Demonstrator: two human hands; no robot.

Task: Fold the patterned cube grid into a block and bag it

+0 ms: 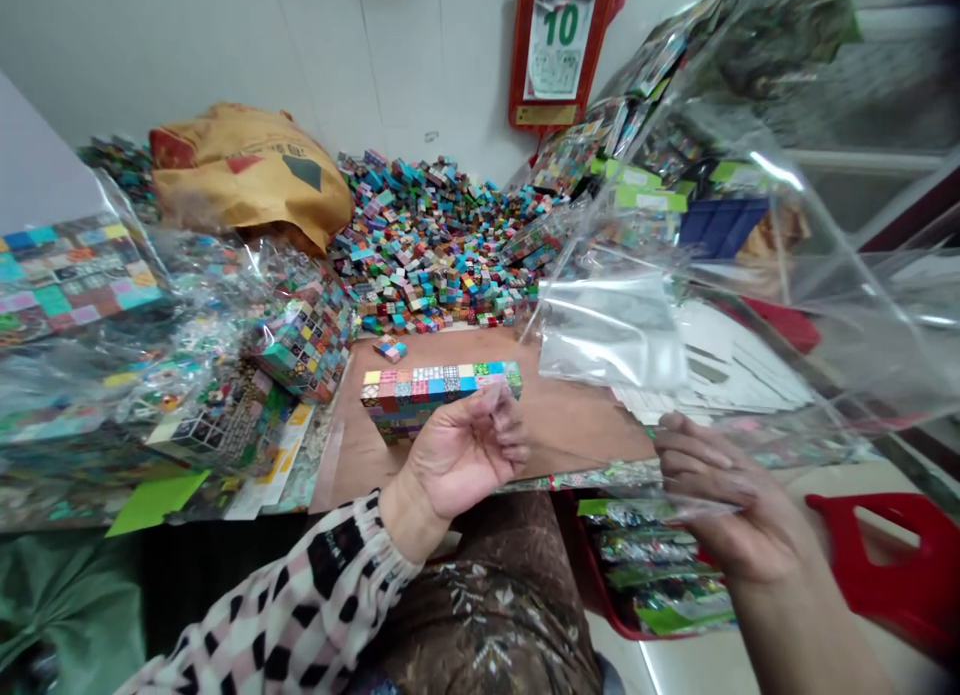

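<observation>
My left hand [466, 453] is raised palm up in front of a row of small printed cubes [431, 385], its fingers curled in towards the thumb. Whatever it may hold is too small to make out. My right hand [731, 495] is over the front edge of the table, slightly blurred, with its fingers closed on a thin piece of clear plastic film [705, 509]. The cubes form a long, neat block on the brown board [577, 425], partly hidden by my left hand. Behind it lies a small cluster of cubes [390, 349].
A big heap of loose cubes [442, 245] lies against the wall. Clear bags [611, 325] and white papers [739, 365] lie right, bagged cube blocks [300, 350] left, beside a yellow sack [247, 175]. A red basket [637, 630] of packets and a red stool [900, 565] stand below.
</observation>
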